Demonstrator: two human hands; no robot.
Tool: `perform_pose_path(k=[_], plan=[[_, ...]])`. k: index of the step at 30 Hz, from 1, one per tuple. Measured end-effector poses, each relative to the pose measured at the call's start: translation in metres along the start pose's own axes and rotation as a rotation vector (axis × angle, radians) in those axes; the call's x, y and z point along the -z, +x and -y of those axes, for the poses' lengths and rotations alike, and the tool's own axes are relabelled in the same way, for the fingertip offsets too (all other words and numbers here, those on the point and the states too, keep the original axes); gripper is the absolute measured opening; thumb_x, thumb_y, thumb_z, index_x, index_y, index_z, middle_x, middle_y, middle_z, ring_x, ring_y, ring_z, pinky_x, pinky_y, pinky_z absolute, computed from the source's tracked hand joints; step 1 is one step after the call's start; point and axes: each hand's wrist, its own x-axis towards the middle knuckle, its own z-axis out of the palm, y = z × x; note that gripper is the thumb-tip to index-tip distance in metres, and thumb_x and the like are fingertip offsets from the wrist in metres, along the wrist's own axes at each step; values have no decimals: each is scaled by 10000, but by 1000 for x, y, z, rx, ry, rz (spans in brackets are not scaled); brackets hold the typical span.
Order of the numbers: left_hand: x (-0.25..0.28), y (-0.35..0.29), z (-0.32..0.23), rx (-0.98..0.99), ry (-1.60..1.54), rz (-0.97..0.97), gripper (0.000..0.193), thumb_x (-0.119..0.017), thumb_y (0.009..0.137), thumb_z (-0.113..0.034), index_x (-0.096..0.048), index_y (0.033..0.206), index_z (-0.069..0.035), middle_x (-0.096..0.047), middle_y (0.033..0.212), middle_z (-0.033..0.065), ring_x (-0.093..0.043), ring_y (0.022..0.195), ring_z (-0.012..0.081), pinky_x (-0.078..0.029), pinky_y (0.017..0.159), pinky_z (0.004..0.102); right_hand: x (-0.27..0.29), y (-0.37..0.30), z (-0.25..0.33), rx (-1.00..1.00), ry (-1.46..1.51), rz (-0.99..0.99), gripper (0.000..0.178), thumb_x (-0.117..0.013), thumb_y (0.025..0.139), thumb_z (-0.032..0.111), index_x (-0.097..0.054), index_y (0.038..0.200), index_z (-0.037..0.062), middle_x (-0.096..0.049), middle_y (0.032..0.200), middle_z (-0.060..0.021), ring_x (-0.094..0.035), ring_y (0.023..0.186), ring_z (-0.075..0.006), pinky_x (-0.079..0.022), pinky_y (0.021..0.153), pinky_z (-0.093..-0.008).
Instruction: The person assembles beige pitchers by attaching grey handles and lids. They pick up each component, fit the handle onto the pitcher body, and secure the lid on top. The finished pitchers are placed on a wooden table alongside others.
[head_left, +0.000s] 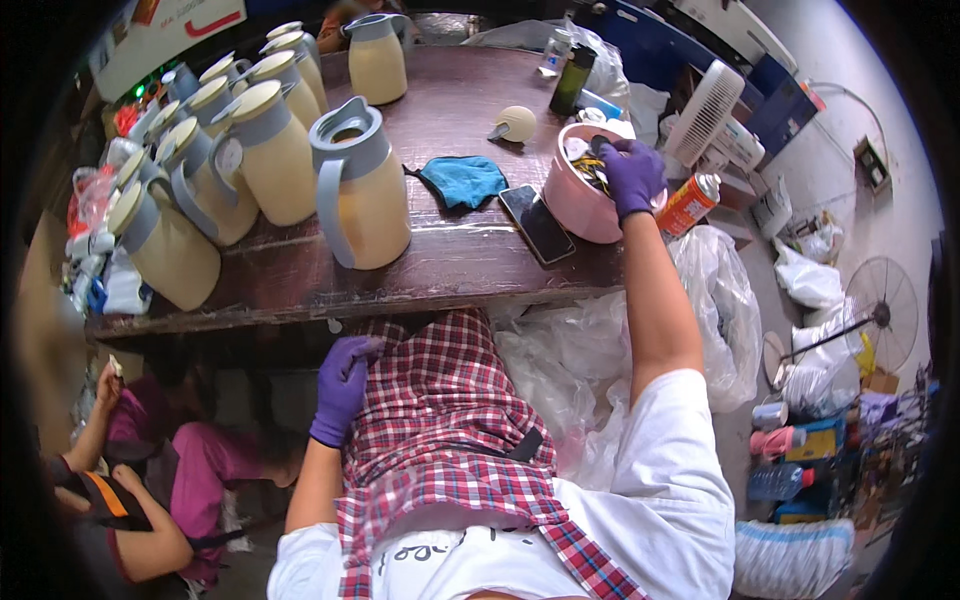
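My right hand [634, 178], in a purple glove, reaches over the rim of a pink round tub [575, 205]. Its fingers are bent around something dark at the tub's mouth, too hidden to name. Thin black and yellow pieces show inside the tub. By my lap, on the checked apron [430, 385], my left hand [342, 388] rests in a purple glove, fingers loosely bent, with nothing visible in it. An uncapped cream jug [375, 215] with grey collar and handle stands on the table ahead. A round cream lid [517, 124] lies behind a blue cloth [465, 181] and a phone [537, 222].
Several lidded cream jugs [275, 155] crowd the left of the dark table [470, 265]; another jug [377, 65] stands at the back. An orange spray can [690, 205] and a green bottle [572, 80] flank the tub. At lower left sits another person [150, 520].
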Motion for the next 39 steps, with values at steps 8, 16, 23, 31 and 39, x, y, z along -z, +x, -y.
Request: perform_pose_path(k=[8, 16, 23, 31, 39], plan=[[-22, 18, -39, 354, -591, 219, 299, -512, 1009, -51, -619, 1282, 10, -629, 1294, 101, -612, 1186, 185, -470, 1049, 316, 37, -76, 15, -124, 1371, 362, 242, -642, 1002, 154, -627, 1203, 19, -724, 980, -69, -666, 747, -141, -520, 644, -260], [-49, 50, -68, 504, -1367, 380, 899, -316, 984, -730, -356, 1534, -20, -532, 1430, 135, -533, 1299, 263, -419, 1095, 490, 34, -254, 109, -318, 1641, 859, 201, -619, 1010, 116, -588, 1187, 26, -705, 1051, -101, -698, 874, -186, -554, 738, -294], [-21, 32, -38, 609, -1610, 305, 975, -210, 954, -782, -360, 1522, -5, -518, 1450, 193, -551, 1282, 350, -404, 1101, 574, 11, -285, 117, -97, 1352, 859, 161, -621, 1012, 135, -618, 1147, 47, -679, 976, -31, -595, 811, -93, -489, 715, -247], [-27, 28, -29, 597, -1391, 116, 310, -565, 1047, -229, -568, 1345, -144, -637, 1279, 56, -625, 1182, 173, -547, 951, 374, 1, -297, 119, -114, 1402, 951, 185, -620, 995, 56, -611, 1175, 16, -667, 1085, -27, -610, 974, -88, -499, 882, -256], [-17, 26, 2, 355, -1844, -62, 265, -443, 1089, -267, -625, 1210, -117, -659, 1230, 83, -614, 1206, 269, -414, 1121, 551, -7, -298, 120, -254, 1324, 873, 196, -610, 1012, 94, -608, 1186, 5, -681, 1067, -49, -628, 943, -93, -522, 835, -251]])
